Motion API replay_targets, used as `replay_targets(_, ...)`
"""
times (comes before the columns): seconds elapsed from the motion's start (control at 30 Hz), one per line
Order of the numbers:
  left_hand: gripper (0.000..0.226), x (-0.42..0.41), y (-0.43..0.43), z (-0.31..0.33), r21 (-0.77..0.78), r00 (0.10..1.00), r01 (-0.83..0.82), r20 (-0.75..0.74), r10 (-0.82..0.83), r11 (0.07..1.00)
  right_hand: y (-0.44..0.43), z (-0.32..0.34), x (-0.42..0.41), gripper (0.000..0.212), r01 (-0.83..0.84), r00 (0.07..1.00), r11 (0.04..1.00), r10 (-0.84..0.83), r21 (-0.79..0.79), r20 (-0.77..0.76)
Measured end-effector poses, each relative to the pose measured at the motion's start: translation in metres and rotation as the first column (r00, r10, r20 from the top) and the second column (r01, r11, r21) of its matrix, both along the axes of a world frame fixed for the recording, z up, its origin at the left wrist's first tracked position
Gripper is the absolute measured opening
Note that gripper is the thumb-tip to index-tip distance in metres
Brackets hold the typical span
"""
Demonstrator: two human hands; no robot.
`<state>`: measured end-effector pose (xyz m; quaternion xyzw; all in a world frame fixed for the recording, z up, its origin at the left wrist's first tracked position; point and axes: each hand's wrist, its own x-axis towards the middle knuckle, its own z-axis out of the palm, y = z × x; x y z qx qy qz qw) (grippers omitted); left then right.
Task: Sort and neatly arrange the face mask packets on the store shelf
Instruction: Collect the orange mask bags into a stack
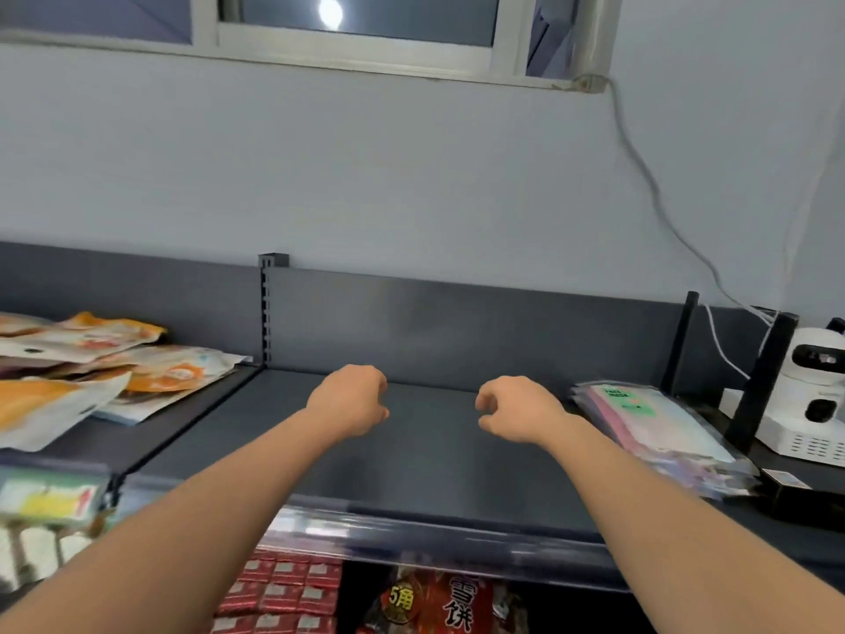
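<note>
I see both forearms stretched out over the shelf (434,478). My left hand (350,400) and right hand (521,407) hover with fingers loosely curled, grasping nothing. The face mask packets (649,423) lie stacked to the right.

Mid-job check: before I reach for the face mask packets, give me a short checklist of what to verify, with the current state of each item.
1. Hands free: ok. The left hand and the right hand hover with loosely curled fingers, holding nothing.
2. Room to arrange: ok. The dark grey metal shelf shows no packets under the hands.
3. Packets located: ok. The stack of clear-wrapped pastel face mask packets lies at the shelf's right end.
4. Stack neat: not ok. Its packets are fanned out and askew.
5. Packets sorted by kind: cannot tell, as the lower ones are blurred.
</note>
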<state>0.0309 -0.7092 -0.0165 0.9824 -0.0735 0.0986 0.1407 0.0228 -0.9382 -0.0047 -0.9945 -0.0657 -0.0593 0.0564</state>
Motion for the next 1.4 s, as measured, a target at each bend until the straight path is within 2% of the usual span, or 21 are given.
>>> replay_targets(0.17,0.032,-0.019,0.074,0.002,0.101,0.990,-0.141,0.023,0.139,0.985,0.069,-0.003,0.009,0.030,-0.147,0.989,0.989,0.147,0.022,0.003)
replay_targets(0.37,0.030,-0.049,0.157,0.004,0.150,0.962,-0.272,0.048,0.267,0.951,0.160,-0.006,0.010,0.031,-0.294,0.956,0.955,0.294,0.038,0.011)
replay_targets(0.73,0.042,-0.095,0.312,0.008,0.064,0.913,-0.407,0.046,0.405,0.911,0.327,0.003,0.003,0.033,-0.438,0.899,0.898,0.437,0.033,0.023)
replay_targets(0.9,0.041,-0.099,0.373,0.000,0.064,0.900,-0.435,0.035,0.434,0.898,0.399,-0.005,0.002,0.034,-0.463,0.885,0.881,0.465,0.095,-0.009)
replay_targets(0.97,0.042,-0.098,0.388,-0.005,0.088,0.903,-0.430,0.027,0.429,0.899,0.418,-0.011,0.001,0.045,-0.454,0.889,0.886,0.458,0.098,-0.025)
replay_targets(1.07,0.044,-0.092,0.411,-0.016,0.128,0.917,-0.392,-0.031,0.399,0.911,0.447,-0.018,-0.001,0.067,-0.377,0.916,0.916,0.391,0.136,-0.091)
replay_targets(1.17,0.051,-0.086,0.424,-0.026,0.129,0.929,-0.332,-0.130,0.348,0.934,0.464,-0.018,-0.003,0.065,-0.273,0.925,0.924,0.328,0.269,-0.191)
replay_targets(1.23,0.057,-0.083,0.428,-0.030,0.116,0.940,-0.289,-0.153,0.305,0.950,0.472,-0.019,0.001,0.048,-0.173,0.926,0.843,0.315,0.510,-0.206)
replay_targets(1.3,0.065,-0.078,0.432,-0.034,0.108,0.948,-0.274,-0.138,0.288,0.955,0.482,-0.015,0.004,0.032,-0.052,0.924,0.696,0.305,0.716,-0.230)
replay_targets(1.4,0.079,-0.072,0.435,-0.036,0.104,0.941,-0.312,-0.106,0.323,0.944,0.495,-0.006,0.008,0.028,-0.018,0.921,0.539,0.337,0.842,-0.196)
